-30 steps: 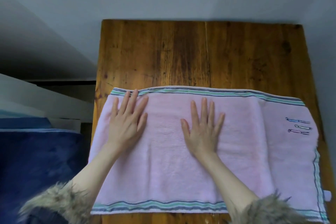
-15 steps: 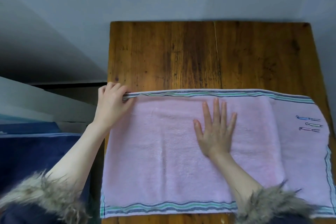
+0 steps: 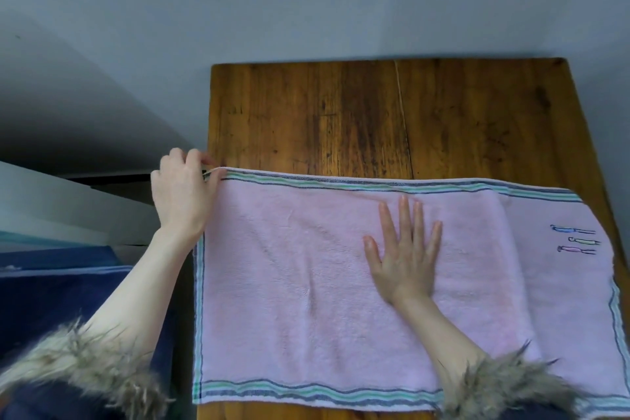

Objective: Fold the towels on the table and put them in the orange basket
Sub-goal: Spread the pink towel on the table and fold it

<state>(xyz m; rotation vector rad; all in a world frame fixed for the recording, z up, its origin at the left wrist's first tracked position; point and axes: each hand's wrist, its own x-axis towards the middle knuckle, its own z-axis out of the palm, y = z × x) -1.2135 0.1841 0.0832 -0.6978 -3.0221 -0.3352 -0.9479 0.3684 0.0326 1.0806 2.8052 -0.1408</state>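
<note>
A pink towel (image 3: 300,283) with green and dark striped borders lies spread across the near half of the wooden table (image 3: 375,112). It looks doubled over, with a single layer showing at its right end where small figures are stitched. My left hand (image 3: 184,194) pinches the towel's far left corner at the table's left edge. My right hand (image 3: 404,252) lies flat on the towel's middle, fingers straight and spread. No orange basket is in view.
A blue-grey wall stands behind the table. Left of the table are a white ledge (image 3: 51,208) and dark blue fabric (image 3: 51,300) lower down. Fur-trimmed sleeves cover both my forearms at the bottom of the view.
My left hand slid off the towel's surface to its far left corner and took hold of it. My right hand stayed flat on the towel's middle. The view shifted left.
</note>
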